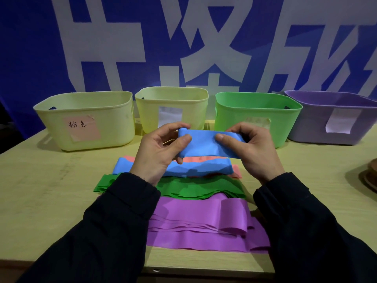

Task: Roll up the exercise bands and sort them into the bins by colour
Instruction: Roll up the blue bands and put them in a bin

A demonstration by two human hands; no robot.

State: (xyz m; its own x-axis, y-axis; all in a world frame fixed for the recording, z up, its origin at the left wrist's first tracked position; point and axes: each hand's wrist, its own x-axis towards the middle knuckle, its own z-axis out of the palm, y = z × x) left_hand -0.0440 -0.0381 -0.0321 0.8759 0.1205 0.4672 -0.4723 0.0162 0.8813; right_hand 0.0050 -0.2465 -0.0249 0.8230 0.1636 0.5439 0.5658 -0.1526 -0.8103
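Bins along the back of the desk (40, 190), left to right: pale yellow bin (85, 121) with a pink note, second pale yellow bin (172, 108) with a white label, green bin (257, 117), purple bin (334, 119). Up front, held above the piles: blue band (206, 144), stretched flat between both hands, left end curled into a small roll. Left hand (157, 154) pinching that rolled end, thumb on top, fingers (183, 126) curled behind. Right hand (253, 152) gripping the other end, thumb pressed on the front. Underneath on the desk: blue pile (183, 168) over pink bands (204, 159), then green pile (193, 188), then purple pile (204, 225) nearest.
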